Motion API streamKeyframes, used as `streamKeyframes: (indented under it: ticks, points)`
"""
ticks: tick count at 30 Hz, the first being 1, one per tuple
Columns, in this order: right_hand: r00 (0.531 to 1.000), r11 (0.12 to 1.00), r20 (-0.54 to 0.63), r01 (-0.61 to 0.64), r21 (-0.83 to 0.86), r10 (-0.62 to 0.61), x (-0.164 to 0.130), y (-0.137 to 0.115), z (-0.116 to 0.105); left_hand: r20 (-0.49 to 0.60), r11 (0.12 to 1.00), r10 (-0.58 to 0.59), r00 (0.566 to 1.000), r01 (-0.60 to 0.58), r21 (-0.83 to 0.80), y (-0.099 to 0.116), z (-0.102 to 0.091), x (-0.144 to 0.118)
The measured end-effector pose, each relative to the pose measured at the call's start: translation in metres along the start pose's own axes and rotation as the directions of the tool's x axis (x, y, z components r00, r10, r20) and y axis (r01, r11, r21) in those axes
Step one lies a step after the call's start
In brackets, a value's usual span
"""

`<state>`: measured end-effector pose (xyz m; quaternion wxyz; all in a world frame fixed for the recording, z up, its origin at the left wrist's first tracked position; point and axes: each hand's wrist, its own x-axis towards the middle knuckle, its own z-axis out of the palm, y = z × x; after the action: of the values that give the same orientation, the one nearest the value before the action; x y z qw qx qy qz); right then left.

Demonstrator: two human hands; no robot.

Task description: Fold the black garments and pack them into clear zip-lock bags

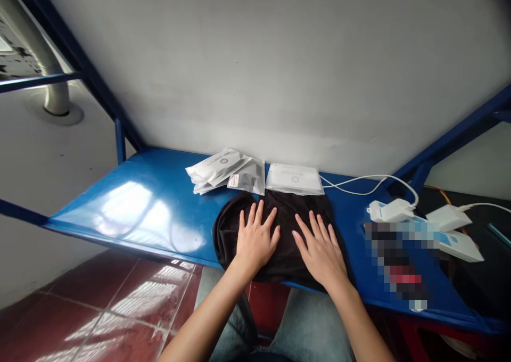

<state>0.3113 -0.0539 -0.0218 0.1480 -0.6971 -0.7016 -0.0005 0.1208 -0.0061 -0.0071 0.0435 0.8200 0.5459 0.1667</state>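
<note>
A piece of black cloth [289, 247] lies on the blue table, its front edge reaching the table's edge near my knees. My left hand [257, 239] rests flat on its left part, fingers spread. On the right part, my right hand [321, 250] also lies flat with fingers apart. The cloth's left side is rounded and shows folds. Just beyond it stand two groups of plastic packets: a small pile of white packets [217, 167] with a dark-filled clear packet [251, 175] beside it, and a flat white printed packet [294, 178] touching the cloth's far edge.
The blue table [167, 165] runs along a pale wall [279, 74], with blue metal frame bars at both ends. To the right, a white power strip [459, 242] carries chargers [395, 211] and a white cable [359, 183]. A blurred-out object [399, 266] lies near them.
</note>
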Motion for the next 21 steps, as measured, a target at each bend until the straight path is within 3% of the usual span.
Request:
streamKeyframes:
  ticks: [8,13,15,17,19,21]
  points:
    - [0.998,0.999,-0.051,0.046,-0.021,-0.047,-0.004,0.006,0.009,0.002,0.999,-0.021,1.000,0.021,-0.028,0.000,-0.001,-0.005]
    - [1.000,0.998,0.021,0.020,-0.060,-0.019,0.018,0.001,-0.011,0.006,0.982,0.012,1.000,-0.011,-0.190,-0.004,-0.010,-0.009]
    - [0.998,0.997,0.051,0.030,-0.074,-0.027,0.043,-0.008,-0.026,-0.048,0.938,0.000,0.999,-0.016,-0.346,-0.020,-0.026,-0.007]
    - [0.996,0.996,0.036,0.084,0.009,-0.084,0.080,-0.024,-0.037,-0.114,0.870,-0.101,0.988,0.032,-0.492,-0.046,-0.048,-0.001]
    - [0.988,0.968,0.020,0.143,0.207,-0.151,0.128,-0.047,-0.041,-0.097,0.826,-0.247,0.964,0.157,-0.541,-0.082,-0.070,0.012]
    - [0.989,0.904,0.048,0.105,0.414,-0.137,0.181,-0.074,-0.034,-0.066,0.808,-0.384,0.921,0.301,-0.507,-0.118,-0.086,0.030]
